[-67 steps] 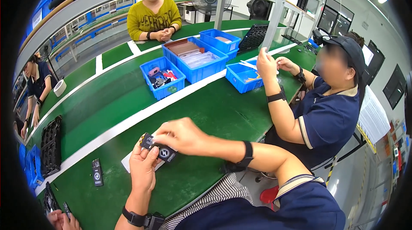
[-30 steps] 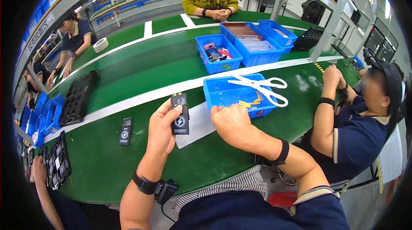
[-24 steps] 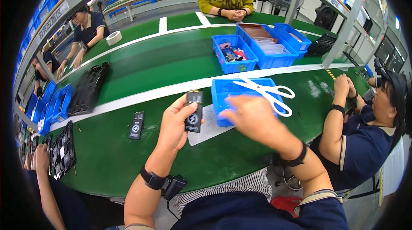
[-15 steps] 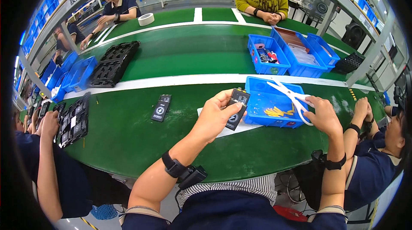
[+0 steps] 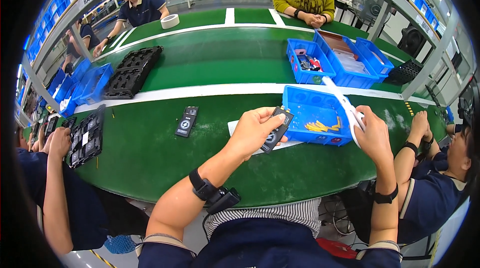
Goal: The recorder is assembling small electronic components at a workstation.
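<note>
My left hand (image 5: 252, 132) grips a flat black rectangular device (image 5: 272, 138) with a round white emblem, thumb across its face. Small yellowish tabs stick up at the device's top end. In my right hand (image 5: 374, 130) is a pair of white scissors (image 5: 342, 100), fingers wrapped round the handles. Their blades point up and away, over the right side of a blue bin (image 5: 295, 133). Several yellow strips (image 5: 322, 126) lie inside that bin. A second black device (image 5: 186, 122) with a similar emblem lies on the green table to the left. A white sheet (image 5: 233, 128) shows partly behind my left hand.
Blue bins (image 5: 312, 76) with parts stand beyond, at right. A black tray (image 5: 131, 73) lies far left, another holding devices (image 5: 87, 140) nearer. White tape roll (image 5: 170, 21) sits at the back. Co-workers flank me on both sides; others sit across the table.
The scissors have turned from spread blades to a narrow, nearly edge-on look. My left hand and its black device have shifted slightly down, and the device is tilted more.
</note>
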